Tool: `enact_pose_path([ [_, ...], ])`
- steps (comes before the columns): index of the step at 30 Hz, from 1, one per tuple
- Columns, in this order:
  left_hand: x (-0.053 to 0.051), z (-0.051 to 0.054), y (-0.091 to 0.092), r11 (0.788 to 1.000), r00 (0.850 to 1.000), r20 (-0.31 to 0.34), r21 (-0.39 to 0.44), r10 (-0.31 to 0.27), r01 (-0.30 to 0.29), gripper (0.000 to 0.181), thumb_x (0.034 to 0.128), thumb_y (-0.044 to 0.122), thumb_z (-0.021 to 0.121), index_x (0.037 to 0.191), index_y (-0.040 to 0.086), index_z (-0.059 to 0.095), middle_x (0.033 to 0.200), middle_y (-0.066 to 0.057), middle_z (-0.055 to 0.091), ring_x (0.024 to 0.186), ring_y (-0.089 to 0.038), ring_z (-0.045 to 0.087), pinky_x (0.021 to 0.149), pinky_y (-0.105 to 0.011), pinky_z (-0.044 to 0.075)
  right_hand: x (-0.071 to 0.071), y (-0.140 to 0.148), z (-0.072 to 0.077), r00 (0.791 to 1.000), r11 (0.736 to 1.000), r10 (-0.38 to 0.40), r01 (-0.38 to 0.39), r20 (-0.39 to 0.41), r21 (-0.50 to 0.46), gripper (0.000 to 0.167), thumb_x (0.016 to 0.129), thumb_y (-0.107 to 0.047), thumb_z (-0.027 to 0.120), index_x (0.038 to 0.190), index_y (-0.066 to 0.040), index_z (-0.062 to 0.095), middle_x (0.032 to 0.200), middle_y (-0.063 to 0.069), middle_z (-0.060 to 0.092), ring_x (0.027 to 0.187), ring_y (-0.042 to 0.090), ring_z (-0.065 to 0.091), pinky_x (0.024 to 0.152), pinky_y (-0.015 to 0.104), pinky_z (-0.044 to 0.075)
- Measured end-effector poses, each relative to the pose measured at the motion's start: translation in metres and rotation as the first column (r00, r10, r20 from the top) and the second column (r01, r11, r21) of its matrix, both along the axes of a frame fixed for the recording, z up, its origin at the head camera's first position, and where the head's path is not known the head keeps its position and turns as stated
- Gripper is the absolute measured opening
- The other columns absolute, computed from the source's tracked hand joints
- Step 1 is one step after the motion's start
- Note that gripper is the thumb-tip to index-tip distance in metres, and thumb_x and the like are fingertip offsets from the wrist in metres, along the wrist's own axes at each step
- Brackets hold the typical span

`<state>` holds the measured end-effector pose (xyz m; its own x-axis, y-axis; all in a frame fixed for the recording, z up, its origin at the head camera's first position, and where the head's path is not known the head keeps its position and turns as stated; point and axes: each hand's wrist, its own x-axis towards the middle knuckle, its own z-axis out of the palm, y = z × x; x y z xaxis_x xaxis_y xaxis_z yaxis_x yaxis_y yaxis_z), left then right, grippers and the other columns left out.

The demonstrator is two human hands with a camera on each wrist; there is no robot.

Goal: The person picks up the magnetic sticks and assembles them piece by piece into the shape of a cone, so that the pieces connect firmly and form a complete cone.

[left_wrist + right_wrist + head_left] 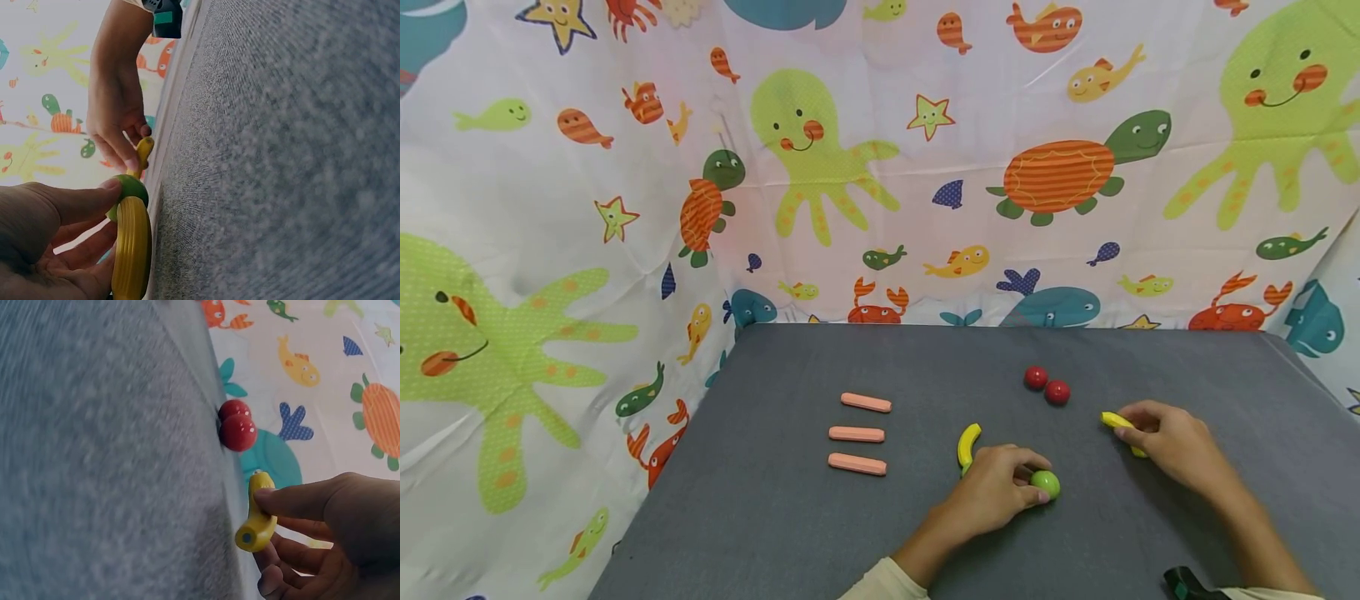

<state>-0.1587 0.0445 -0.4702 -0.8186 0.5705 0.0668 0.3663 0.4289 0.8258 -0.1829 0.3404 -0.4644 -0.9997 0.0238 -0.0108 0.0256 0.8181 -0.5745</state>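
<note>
In the head view my left hand [996,492] pinches a green ball [1046,483] between thumb and fingers, low over the grey table. A yellow banana [968,443] lies just behind that hand, its lower end partly hidden; the left wrist view shows this banana [132,250] large, in front of the green ball [131,187]. Farther right, my right hand [1176,446] holds another yellow banana [1116,420] between thumb and fingers. The right wrist view shows this banana [257,515] with the thumb of the right hand [337,531] across it.
Three pink sticks [857,434] lie in a column on the grey table [760,517], left of the hands. Two red balls [1047,385] sit close together farther back. A white cloth [865,192] with printed sea animals hangs behind the table and along its left side.
</note>
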Motion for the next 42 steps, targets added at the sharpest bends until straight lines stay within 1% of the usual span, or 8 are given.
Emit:
enact_pose_path([
  [3,0.0,0.0,0.0,1.0,1.0,0.001,0.003,-0.002,0.002,0.032,0.0896,0.009,0.086,0.12,0.01,0.079,0.108,0.008,0.073,0.092,0.006,0.067,0.076,-0.011,0.052,0.001,-0.005,0.003,1.0,1.0,0.009,-0.009,-0.004,-0.011,0.034,0.098,-0.022,0.076,0.119,0.004,0.072,0.101,0.017,0.075,0.085,0.023,0.065,0.064,0.033,0.049],
  [8,0.001,0.001,0.0,1.0,1.0,-0.01,0.009,-0.001,0.001,0.031,0.0892,0.009,0.086,0.12,0.009,0.078,0.107,0.006,0.072,0.092,0.006,0.068,0.076,-0.01,0.052,0.003,-0.015,0.008,0.999,0.998,0.032,-0.031,0.005,-0.059,0.039,0.096,-0.025,0.079,0.123,0.003,0.071,0.098,0.01,0.076,0.082,0.019,0.065,0.063,0.031,0.048],
  [13,0.001,0.0,0.0,1.0,1.0,-0.008,0.007,0.0,0.0,0.031,0.0892,0.009,0.086,0.119,0.009,0.079,0.106,0.006,0.071,0.091,0.006,0.068,0.075,-0.01,0.052,0.005,-0.024,0.011,0.997,0.991,0.054,-0.047,0.047,-0.125,0.044,0.098,-0.029,0.078,0.129,0.001,0.069,0.099,0.009,0.077,0.08,0.019,0.064,0.063,0.031,0.049],
  [18,0.0,0.0,0.001,1.0,1.0,0.0,0.018,-0.004,0.004,0.029,0.09,0.009,0.085,0.119,0.008,0.078,0.106,0.008,0.075,0.088,0.009,0.066,0.074,-0.01,0.052,0.006,-0.032,0.012,0.99,0.974,0.097,-0.073,0.104,-0.214,0.046,0.1,-0.027,0.075,0.134,0.004,0.065,0.1,0.009,0.076,0.08,0.021,0.067,0.064,0.034,0.057],
  [22,0.0,-0.001,0.001,1.0,1.0,0.009,0.027,0.002,-0.002,0.029,0.0902,0.009,0.085,0.119,0.008,0.078,0.104,0.008,0.077,0.086,0.009,0.067,0.073,-0.01,0.052,0.007,-0.037,0.013,0.984,0.966,0.119,-0.085,0.13,-0.242,0.048,0.101,-0.023,0.075,0.136,0.006,0.062,0.102,0.011,0.076,0.082,0.022,0.068,0.066,0.036,0.06],
  [27,0.0,0.0,0.001,0.999,1.0,-0.005,0.038,0.011,-0.011,0.03,0.0891,0.009,0.086,0.119,0.008,0.079,0.107,0.006,0.078,0.088,0.007,0.068,0.072,-0.01,0.052,0.009,-0.044,0.016,0.979,0.96,0.123,-0.076,0.162,-0.269,0.049,0.099,-0.021,0.077,0.135,0.007,0.062,0.104,0.014,0.074,0.083,0.022,0.069,0.067,0.037,0.061],
  [35,0.0,-0.001,0.002,0.999,1.0,0.026,0.035,0.015,-0.016,0.032,0.0903,0.009,0.085,0.121,0.008,0.078,0.111,0.007,0.076,0.091,0.007,0.068,0.074,-0.011,0.053,0.012,-0.054,0.014,0.976,0.932,0.151,-0.089,0.156,-0.35,0.05,0.097,-0.02,0.078,0.134,0.009,0.061,0.096,0.012,0.076,0.078,0.024,0.073,0.066,0.037,0.062],
  [42,0.0,-0.003,0.003,1.0,1.0,0.002,0.023,0.014,-0.014,0.032,0.0903,0.009,0.085,0.121,0.008,0.078,0.114,0.006,0.076,0.091,0.008,0.068,0.074,-0.01,0.052,0.012,-0.055,0.011,0.971,0.915,0.174,-0.098,0.165,-0.39,0.05,0.097,-0.02,0.078,0.133,0.01,0.061,0.094,0.011,0.075,0.077,0.025,0.074,0.068,0.036,0.063],
])
